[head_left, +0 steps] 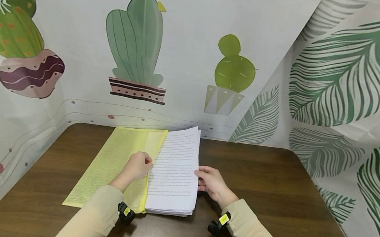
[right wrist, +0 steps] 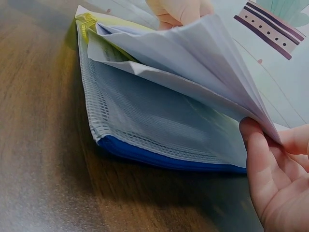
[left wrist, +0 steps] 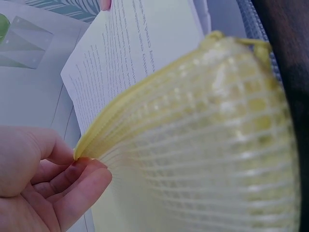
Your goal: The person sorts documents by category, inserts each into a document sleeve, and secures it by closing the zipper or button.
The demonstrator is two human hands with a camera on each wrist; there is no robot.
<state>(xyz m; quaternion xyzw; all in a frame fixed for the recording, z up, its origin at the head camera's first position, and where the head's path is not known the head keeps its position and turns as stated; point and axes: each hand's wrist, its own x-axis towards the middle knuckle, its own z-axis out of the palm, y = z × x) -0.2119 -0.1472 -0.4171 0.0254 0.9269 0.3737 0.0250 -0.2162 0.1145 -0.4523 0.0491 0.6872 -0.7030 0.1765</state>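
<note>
Blue edge of the grey mesh pouch (right wrist: 159, 118), under the sheets, shows only in right wrist view. Dark brown wood tabletop (head_left: 264, 203) extends past both sides. Stack of white printed paper (head_left: 174, 171): mid-table, long axis running away from person, left side at yellow mesh pouch's (head_left: 101, 167) rim. Left hand (head_left: 140, 165) pinches rim; right hand (head_left: 213, 183) pinches stack's right edge, thumb against fingers.
</note>
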